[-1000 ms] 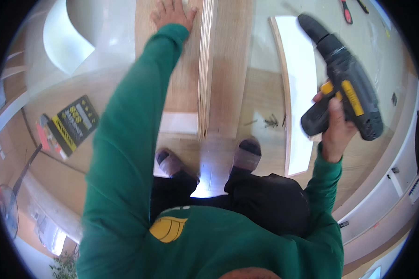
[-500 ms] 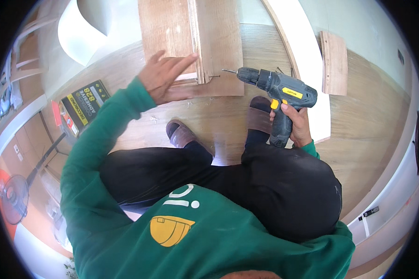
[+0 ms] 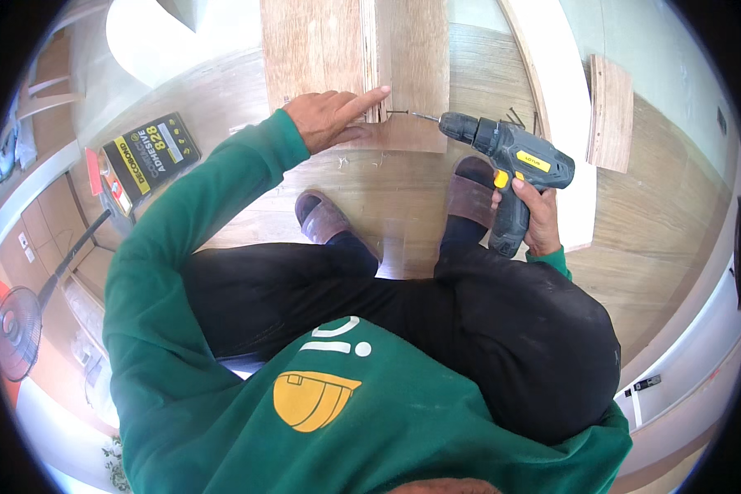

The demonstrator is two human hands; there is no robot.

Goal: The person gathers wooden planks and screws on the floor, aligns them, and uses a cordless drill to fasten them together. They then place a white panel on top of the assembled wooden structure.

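A cordless drill point(image 3: 506, 165), dark grey with yellow patches, is gripped by the right hand point(image 3: 537, 216), the fingers being wrapped fully round its handle. The drill is held level, its bit pointed left at a screw point(image 3: 398, 112) that is set against the near edge of a wooden panel point(image 3: 350, 66) lying on the floor. The panel is pressed down by the left hand point(image 3: 331, 118), laid flat and holding nothing, with the forefinger stretched to the upright wooden strip point(image 3: 376, 58) along the panel's middle. The drill is thus located just right of the panel's near corner, above the right sandal point(image 3: 472, 193); the left sandal point(image 3: 325, 218) is seen beside it. To the left, on the floor, a flat rectangular black can point(image 3: 146, 154) with a yellow-lettered label is shown, a red-edged pack point(image 3: 100, 177) being just beside it. A small wooden board point(image 3: 610, 111) and a white curved panel point(image 3: 556, 107) are seen to the right, and a fan point(image 3: 12, 329) at the far left
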